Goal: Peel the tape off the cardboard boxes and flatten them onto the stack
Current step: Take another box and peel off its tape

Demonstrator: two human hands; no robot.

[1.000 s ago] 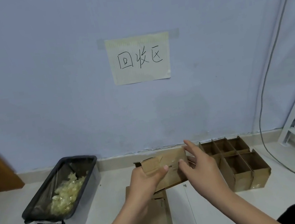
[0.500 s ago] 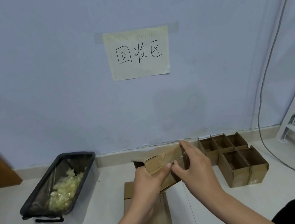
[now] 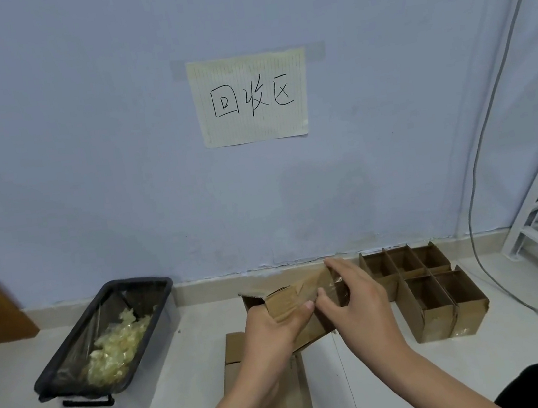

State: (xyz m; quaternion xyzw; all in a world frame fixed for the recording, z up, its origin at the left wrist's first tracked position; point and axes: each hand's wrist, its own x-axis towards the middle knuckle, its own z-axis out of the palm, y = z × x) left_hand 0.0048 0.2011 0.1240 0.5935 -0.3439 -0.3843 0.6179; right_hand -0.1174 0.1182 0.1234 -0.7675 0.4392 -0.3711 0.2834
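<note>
- Now our left hand grips the cardboard box; our right hand has closed over, pinching its clear tape.
- Peeling can begin.

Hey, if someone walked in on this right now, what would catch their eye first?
Probably the paper sign with handwritten characters taped to the wall, dead centre. Below it, the left hand and right hand hold a cardboard box above a flat stack on the floor. A black bin of crumpled tape sits left, and open boxes stand right by the wall.
</note>
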